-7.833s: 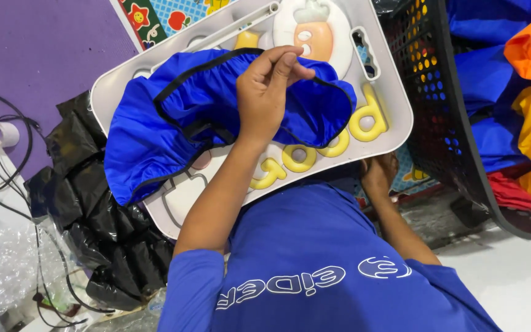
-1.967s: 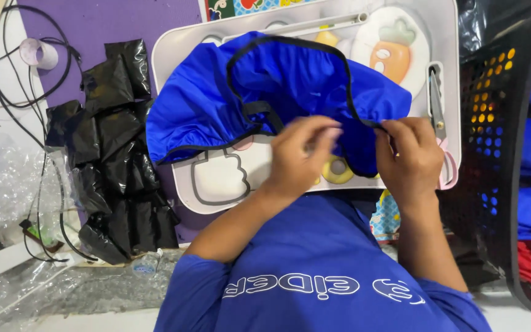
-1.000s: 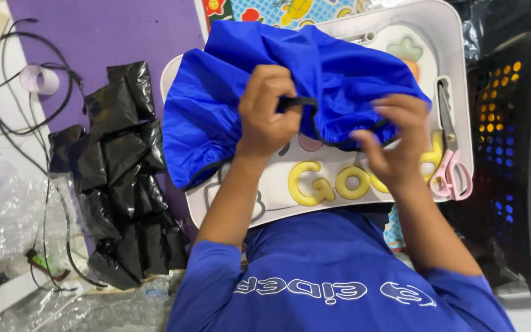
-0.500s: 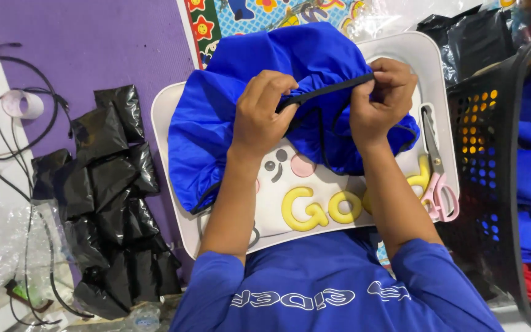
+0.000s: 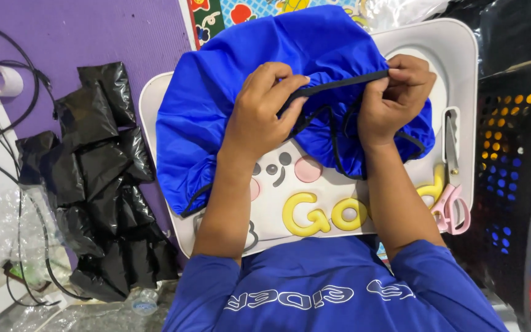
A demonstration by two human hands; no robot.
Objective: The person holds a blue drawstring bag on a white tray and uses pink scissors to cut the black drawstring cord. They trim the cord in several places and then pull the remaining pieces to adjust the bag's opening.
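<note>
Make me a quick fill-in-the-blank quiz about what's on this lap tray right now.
1. Both hands, left hand and right hand, stretch a black ____ band of the blue fabric.
2. The scissors have ____ handles.
3. The raised letters on the white tray are ____.

Missing words: elastic; pink; yellow

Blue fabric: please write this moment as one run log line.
left hand: pinches black band | right hand: pinches band | blue fabric: on white tray

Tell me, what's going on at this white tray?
A person's left hand and right hand pinch a black band at the edge of a blue fabric piece, pulled straight between them. The fabric lies bunched on the white tray. Pink scissors rest on the tray's right side.
</note>
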